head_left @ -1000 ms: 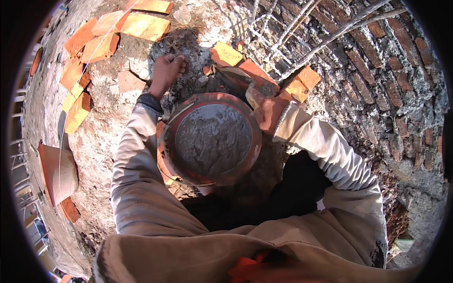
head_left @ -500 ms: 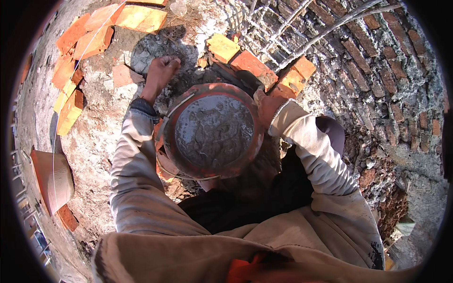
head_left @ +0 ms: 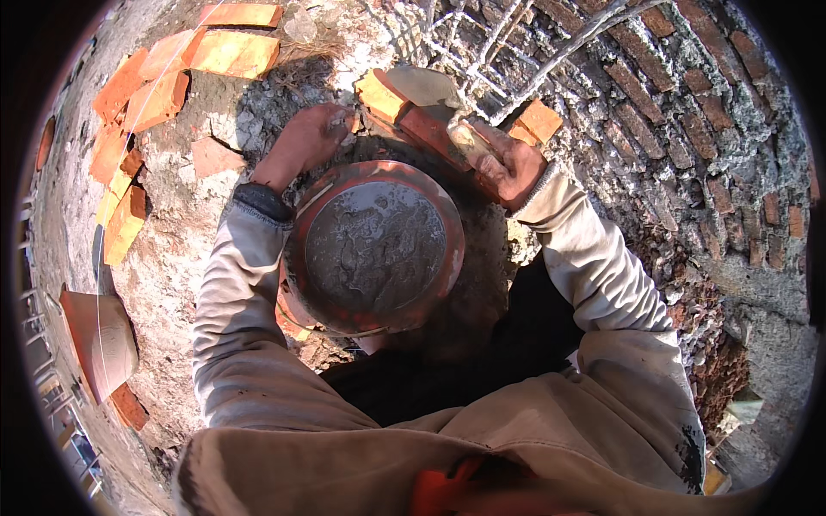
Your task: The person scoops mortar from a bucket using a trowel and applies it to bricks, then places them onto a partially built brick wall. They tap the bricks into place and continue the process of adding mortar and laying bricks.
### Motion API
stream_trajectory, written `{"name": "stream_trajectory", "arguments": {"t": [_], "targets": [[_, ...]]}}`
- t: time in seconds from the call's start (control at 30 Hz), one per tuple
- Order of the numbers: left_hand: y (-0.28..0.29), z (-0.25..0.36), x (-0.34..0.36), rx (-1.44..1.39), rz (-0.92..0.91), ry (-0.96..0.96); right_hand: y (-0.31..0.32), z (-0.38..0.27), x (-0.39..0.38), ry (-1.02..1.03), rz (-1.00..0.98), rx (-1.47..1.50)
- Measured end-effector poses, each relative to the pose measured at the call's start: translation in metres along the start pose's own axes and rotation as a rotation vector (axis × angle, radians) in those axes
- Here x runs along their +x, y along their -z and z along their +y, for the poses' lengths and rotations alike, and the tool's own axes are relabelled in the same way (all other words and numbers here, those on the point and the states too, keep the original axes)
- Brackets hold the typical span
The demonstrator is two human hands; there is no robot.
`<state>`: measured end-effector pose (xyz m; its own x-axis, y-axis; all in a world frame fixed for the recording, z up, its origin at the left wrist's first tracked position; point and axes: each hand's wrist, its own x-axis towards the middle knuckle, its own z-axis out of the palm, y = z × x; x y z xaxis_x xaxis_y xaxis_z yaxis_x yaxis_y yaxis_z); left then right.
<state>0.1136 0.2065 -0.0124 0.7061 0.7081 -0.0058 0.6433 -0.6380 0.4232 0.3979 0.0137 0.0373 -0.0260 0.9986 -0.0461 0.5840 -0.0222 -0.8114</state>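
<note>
Trowel (head_left: 423, 88) in right grip (head_left: 508, 165), blade ahead and left

Cannot make out the tucked fingertips of the curled bare left hand (head_left: 311, 142), at eleven o'clock from the round red bucket (head_left: 454, 245). At one o'clock from it, cannot trace the whole handle of the grey flat-bladed trowel (head_left: 422, 88), partly covered by the bare right hand (head_left: 503, 163). See nothing of the bucket's floor beneath wet grey mortar (head_left: 374, 249). Toward the picture's one o'clock, lose the long rough grey bar (head_left: 564, 60) past the upper edge; at six, lose the beige cloth jacket (head_left: 344, 469) below and find an orange-red patch (head_left: 439, 492) blurred. At eight, cannot identify tiny shapes (head_left: 77, 447).
</note>
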Motion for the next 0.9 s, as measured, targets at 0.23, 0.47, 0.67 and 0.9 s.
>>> {"name": "stream_trajectory", "arguments": {"t": [0.23,0.47,0.67,0.9], "targets": [[0.05,0.01,-0.175,-0.526,0.091,0.576,0.054,-0.077,-0.046,-0.037,-0.327,-0.231],[-0.037,0.037,-0.242,-0.948,0.328,0.869,-0.063,-0.054,-0.019,0.099,-0.515,-0.946],[-0.064,0.028,-0.237,-1.307,0.576,0.77,-0.1,-0.018,-0.033,-0.015,-0.741,-0.418],[-0.065,0.03,-0.237,-1.282,0.584,0.769,-0.129,-0.063,-0.08,-0.647,-0.831,0.366]]}}
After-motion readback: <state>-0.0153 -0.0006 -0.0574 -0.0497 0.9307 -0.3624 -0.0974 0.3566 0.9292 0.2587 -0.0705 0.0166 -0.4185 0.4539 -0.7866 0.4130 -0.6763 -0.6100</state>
